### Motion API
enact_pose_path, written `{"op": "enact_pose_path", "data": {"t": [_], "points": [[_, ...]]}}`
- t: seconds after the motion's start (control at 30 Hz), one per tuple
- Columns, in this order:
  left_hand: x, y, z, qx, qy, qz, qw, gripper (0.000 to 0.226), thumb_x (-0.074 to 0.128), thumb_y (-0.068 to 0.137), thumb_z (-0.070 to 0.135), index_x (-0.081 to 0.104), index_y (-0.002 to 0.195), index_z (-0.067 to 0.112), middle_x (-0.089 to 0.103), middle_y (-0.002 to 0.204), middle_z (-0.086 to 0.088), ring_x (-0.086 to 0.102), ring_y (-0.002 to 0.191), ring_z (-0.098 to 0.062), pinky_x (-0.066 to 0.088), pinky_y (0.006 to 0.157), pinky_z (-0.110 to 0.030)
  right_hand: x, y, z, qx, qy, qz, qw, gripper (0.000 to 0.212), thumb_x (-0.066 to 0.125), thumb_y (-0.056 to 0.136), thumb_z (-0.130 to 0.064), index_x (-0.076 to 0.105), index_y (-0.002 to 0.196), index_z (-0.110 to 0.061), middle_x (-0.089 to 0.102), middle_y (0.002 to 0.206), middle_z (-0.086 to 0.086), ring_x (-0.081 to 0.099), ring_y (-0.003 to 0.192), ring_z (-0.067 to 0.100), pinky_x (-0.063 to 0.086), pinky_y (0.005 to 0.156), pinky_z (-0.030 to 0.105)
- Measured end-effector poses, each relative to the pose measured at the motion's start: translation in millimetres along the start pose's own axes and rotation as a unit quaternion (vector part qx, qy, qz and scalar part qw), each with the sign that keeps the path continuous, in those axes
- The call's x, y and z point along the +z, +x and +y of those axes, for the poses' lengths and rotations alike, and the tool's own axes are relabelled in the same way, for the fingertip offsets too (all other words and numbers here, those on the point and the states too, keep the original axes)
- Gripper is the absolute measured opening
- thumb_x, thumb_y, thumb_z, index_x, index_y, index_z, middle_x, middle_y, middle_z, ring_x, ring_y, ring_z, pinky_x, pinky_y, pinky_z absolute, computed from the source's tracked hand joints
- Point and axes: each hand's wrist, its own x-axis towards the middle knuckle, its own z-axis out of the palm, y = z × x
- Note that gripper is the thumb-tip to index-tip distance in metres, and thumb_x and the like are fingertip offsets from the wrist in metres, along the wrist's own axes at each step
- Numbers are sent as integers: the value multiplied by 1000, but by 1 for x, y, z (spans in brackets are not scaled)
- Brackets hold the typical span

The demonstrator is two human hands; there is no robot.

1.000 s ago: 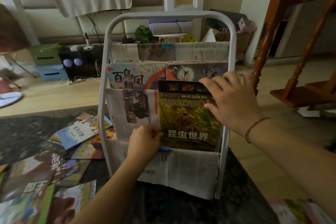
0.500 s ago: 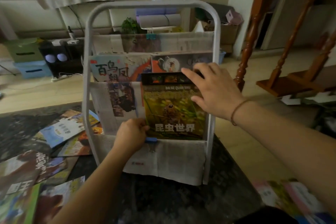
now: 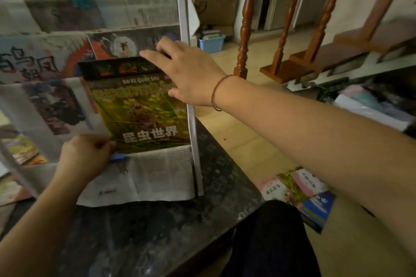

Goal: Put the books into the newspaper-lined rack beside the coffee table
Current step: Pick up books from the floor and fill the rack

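- The green insect-photo book [image 3: 137, 108] standing in the white rack's lower pocket says "BAI KE QUAN SHU" up top and big white "昆虫世界" at the bottom.
- The painted bird-cover book [image 3: 45, 58] behind it shows black brush characters "百鸟朝凤", partly cut off.
- The newspaper print is too small to read.

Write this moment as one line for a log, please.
step: seating insect book in rack | left hand: pinches newspaper lining | right hand: flat on book top | state: book in lower pocket
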Motion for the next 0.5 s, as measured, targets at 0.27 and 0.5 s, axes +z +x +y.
{"op": "enact_pose_path", "data": {"t": [0.27, 0.5], "points": [[-7, 3, -7, -11, 3, -18, 1000, 15, 59, 95, 33, 71, 102, 25, 69, 96, -6, 62, 80, -19, 52, 72, -39, -4, -8, 4, -18, 4, 2, 1000, 83, 63, 87, -38, 19, 153, -14, 32, 150, 7, 35, 134, 25, 43, 102, 37], [-20, -40, -40, 42, -21, 164, 985, 24, 69, 89, 18, 72, 111, 11, 74, 103, -8, 69, 92, -22, 46, 80, -26, -26, -5, -69, -56, 82, 201, 975, 62, 61, 84, -38, 51, 135, -6, 47, 138, 17, 41, 128, 37, 34, 108, 48]]}}
